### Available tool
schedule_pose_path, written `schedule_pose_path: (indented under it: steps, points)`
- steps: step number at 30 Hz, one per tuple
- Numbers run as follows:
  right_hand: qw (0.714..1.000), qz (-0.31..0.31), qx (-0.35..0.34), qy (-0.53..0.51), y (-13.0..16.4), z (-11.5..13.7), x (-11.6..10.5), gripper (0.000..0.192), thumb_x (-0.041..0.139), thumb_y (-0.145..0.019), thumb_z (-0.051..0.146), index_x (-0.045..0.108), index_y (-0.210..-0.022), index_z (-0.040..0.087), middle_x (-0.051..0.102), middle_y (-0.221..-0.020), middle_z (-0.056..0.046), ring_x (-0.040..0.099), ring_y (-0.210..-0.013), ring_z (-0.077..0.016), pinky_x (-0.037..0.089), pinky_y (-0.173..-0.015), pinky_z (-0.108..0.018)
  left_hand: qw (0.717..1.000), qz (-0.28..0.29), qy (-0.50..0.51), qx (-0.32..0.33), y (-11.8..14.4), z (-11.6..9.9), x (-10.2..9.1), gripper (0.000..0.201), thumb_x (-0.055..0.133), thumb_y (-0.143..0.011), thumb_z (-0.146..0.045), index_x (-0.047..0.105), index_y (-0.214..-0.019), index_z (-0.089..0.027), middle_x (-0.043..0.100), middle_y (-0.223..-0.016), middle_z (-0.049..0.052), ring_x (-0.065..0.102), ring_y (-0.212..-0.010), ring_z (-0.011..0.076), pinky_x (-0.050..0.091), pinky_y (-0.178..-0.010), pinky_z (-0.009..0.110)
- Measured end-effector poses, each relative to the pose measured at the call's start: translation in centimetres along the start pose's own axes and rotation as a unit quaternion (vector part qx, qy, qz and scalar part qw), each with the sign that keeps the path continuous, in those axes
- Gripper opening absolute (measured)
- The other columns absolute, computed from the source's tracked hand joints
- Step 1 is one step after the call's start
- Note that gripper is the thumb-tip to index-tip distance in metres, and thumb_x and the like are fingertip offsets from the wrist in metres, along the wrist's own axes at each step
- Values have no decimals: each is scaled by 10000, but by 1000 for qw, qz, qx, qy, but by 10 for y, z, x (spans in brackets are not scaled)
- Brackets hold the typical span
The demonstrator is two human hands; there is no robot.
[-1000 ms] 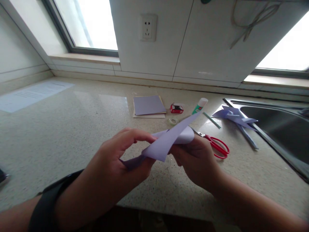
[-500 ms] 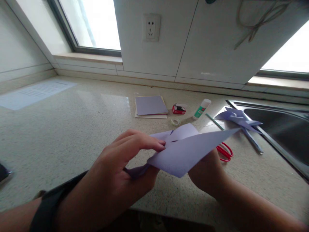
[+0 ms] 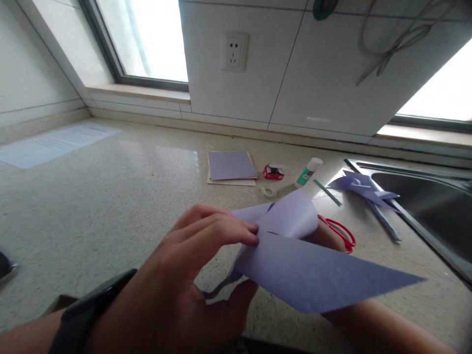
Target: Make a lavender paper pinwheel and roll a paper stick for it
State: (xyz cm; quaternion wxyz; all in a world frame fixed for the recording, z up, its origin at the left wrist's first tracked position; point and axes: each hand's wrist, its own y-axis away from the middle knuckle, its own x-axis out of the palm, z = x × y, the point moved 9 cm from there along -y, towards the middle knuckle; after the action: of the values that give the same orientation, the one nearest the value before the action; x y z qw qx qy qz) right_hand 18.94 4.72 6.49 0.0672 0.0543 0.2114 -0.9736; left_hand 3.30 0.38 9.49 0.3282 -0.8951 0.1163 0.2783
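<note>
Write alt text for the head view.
The left hand pinches curled purple paper that mostly hides the right hand. On the counter beyond are scissors, a paper stack, a red box, tape, a glue stick and, at the sink, a pinwheel.

The held paper (image 3: 302, 273) is purple, the counter (image 3: 121, 206) speckled beige.

A wall socket (image 3: 235, 51) overlooks the speckled counter (image 3: 110, 211), with a window (image 3: 155, 39) to its left and a looped cord (image 3: 395, 47) to its right. Lower down, a printed sheet (image 3: 59, 143) lies left of the socket, a steel sink (image 3: 431, 206) right.
</note>
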Motion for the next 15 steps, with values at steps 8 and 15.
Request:
schedule_pose_path:
  steps: [8, 15]
  points:
    - [992, -50, 12, -114, 7, -6, -4, 112, 743, -858, 414, 682, -885, 324, 626, -724, 12, 578, -600, -165, 486, -524, -285, 997, 20, -57, 57, 0, -15, -1, 531, 717, -780, -174, 584, -1284, -281, 667, -1306, -16, 538, -1232, 199, 467, -1066, 334]
    - [989, 30, 36, -143, 8, -13, 9, 73, 683, -915, 286, 734, -968, 297, 703, -898, -13, 659, -780, -185, 545, -718, -317, 994, 2, -84, 72, 1, -17, -3, 440, 630, -867, -131, 621, -1281, -278, 676, -1312, -26, 535, -1243, 179, 468, -1056, 310]
